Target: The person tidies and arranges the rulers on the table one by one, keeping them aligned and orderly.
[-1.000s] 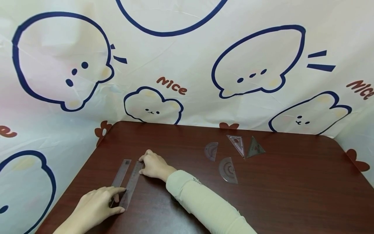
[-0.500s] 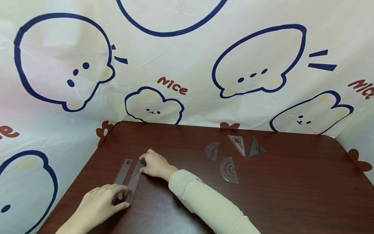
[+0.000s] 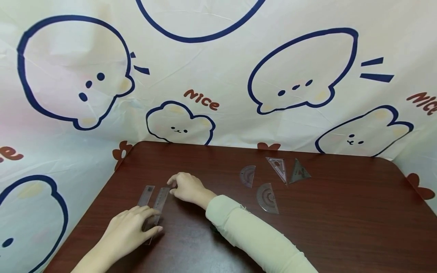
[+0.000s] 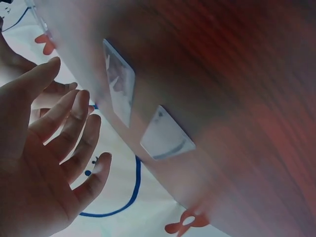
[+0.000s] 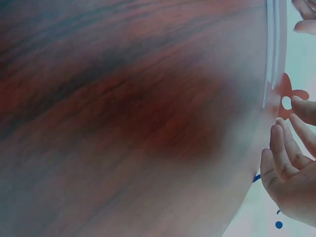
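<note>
Nudged toward 2 o'clock since the frame 0.5 s ago, the left hand [image 3: 128, 229] lies above the near parts of 2 rulers; the right hand has drawn off toward 3 o'clock, its fingertips now just clear of the ruler end they were at.

The left grip is loose, fingers extended and apart, pinching nothing; whether a fingertip touches plastic cannot be told. Farthest left, the left ruler [image 3: 145, 195] points its far end toward 1 o'clock, and the right ruler [image 3: 161, 198] lies beside it on the same slant, with a narrow gap between. Their far ends sit nearly level, which suggests deliberate lining up; hands near both ends would suit squaring something so thin.

Just beyond the far end of the right ruler, at its 3 o'clock, the right hand [image 3: 189, 188] has a slack grip, thumb and forefinger bent around nothing.

Both rulers are flat, clear plastic, letting the brown surface [image 3: 341, 220] through; the left shows a dark mark at its far end, the right faint scale marks.

Farther toward 3 o'clock lie the small protractor [image 3: 247, 176], the large protractor [image 3: 267, 199], the clear triangle [image 3: 279, 167] and the green triangle [image 3: 299, 173], apparently grouped by shape.
</note>
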Motion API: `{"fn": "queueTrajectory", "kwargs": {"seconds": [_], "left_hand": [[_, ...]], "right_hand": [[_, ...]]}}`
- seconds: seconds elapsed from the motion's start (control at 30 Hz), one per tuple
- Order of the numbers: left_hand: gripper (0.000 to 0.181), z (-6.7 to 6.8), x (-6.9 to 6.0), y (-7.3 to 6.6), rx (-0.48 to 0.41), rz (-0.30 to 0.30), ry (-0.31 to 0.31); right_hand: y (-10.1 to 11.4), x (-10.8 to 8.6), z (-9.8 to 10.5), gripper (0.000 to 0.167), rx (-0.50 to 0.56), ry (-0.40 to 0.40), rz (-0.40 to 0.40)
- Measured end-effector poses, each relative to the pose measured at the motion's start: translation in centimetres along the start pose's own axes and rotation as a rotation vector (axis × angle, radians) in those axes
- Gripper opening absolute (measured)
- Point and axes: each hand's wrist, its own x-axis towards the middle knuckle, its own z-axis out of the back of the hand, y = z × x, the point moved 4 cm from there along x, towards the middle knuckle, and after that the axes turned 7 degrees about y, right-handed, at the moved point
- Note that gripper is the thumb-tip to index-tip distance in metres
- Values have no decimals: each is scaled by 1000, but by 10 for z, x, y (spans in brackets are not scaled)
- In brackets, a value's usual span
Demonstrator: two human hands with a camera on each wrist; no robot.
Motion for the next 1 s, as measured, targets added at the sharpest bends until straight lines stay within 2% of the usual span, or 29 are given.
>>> {"fn": "queueTrajectory", "kwargs": {"seconds": [0.1, 0.33, 0.5, 0.77, 0.9, 1.0], "left_hand": [[33, 0, 5, -5, -5, -15, -6], [29, 1, 16, -17, 1, -69, -80], [30, 0, 24, -25, -6, -90, -108], [29, -1, 28, -33, -51, -81, -101], [28, -2, 33, -38, -70, -78, -82], [26, -2, 38, -44, -88, -93, -90]], "right_hand": [[-3, -4, 5, 25, 14, -6, -3], [-9, -16, 15, 24, 18, 7, 32], [-14, -24, 22, 25, 23, -1, 42], [-18, -32, 29, 24, 29, -37, 39], [-22, -37, 33, 24, 46, -53, 40], [-26, -42, 37, 23, 58, -64, 41]]}}
